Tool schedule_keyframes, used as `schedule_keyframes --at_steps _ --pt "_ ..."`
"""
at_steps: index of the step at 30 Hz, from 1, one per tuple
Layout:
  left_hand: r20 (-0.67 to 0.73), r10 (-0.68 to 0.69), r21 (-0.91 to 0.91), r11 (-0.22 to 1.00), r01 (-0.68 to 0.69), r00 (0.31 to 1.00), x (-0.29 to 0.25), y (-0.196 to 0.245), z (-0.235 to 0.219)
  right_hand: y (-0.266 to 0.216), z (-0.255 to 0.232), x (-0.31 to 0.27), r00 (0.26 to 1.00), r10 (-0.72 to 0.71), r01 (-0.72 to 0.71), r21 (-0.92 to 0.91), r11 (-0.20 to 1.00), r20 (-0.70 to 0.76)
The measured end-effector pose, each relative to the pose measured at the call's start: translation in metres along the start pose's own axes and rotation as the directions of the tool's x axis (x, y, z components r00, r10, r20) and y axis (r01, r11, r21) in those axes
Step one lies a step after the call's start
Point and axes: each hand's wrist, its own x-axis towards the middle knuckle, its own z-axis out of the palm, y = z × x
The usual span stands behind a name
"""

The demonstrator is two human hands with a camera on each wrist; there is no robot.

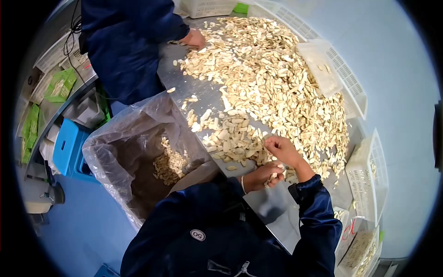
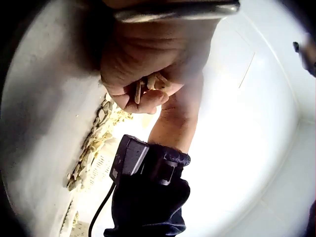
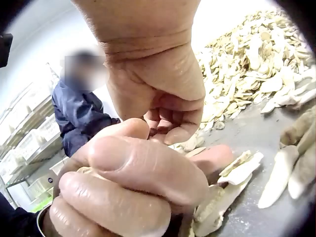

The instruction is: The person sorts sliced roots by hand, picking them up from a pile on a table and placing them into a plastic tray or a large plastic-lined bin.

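At the far left of the head view, green crates (image 1: 59, 86) are seen on shelving, with a blue stool (image 1: 69, 147) below them. Next to the stool, a bag (image 1: 124, 152) lined with clear plastic is stood open against the table (image 1: 272, 207); a small heap of pale slices lies at its bottom. Above it, a second person (image 1: 124, 46) in a dark blue jacket is seen at the table's far edge, one hand laid among the slices.

At the table's near edge, the left hand (image 1: 264, 177) is curled round a bunch of slices (image 3: 232, 185), which are gripped in the fist and jut out past the fingers. Just beside and above it, touching it, the right hand (image 1: 282, 150) is held with fingers curled inward; whether anything is pinched in it cannot be told. Both hands are held over bare metal, next to a small heap of slices.

Further right, the table is covered by the large pile (image 1: 277, 78). A white tray (image 1: 318, 67) rests on the pile, and white baskets (image 1: 369, 180) are ranged along the right edge.
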Motion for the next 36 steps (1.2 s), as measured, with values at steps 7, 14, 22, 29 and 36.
schedule_keyframes --at_steps 7,14,22,29,36 --pt "-0.1 0.161 -0.202 0.963 -0.178 0.982 0.0 0.006 -0.029 0.035 -0.017 -0.025 0.98 0.021 0.009 0.153 0.988 -0.198" --pt "-0.331 0.579 0.214 0.815 -0.539 0.745 -0.063 0.082 -0.07 0.045 -0.021 -0.038 0.996 0.046 -0.039 0.086 0.996 -0.081" --pt "-0.232 0.317 -0.342 0.859 -0.382 0.92 -0.051 0.061 -0.028 0.056 -0.032 0.07 0.802 -0.221 -0.085 -0.474 0.877 -0.554" --pt "0.011 0.047 -0.146 0.988 -0.045 0.999 -0.011 0.026 0.001 0.052 -0.028 0.103 0.786 -0.174 -0.255 -0.567 0.783 -0.593" --pt "-0.066 0.081 -0.089 0.992 -0.087 0.994 -0.011 0.025 -0.001 0.064 -0.028 0.065 0.95 0.048 -0.049 0.002 0.999 -0.308"
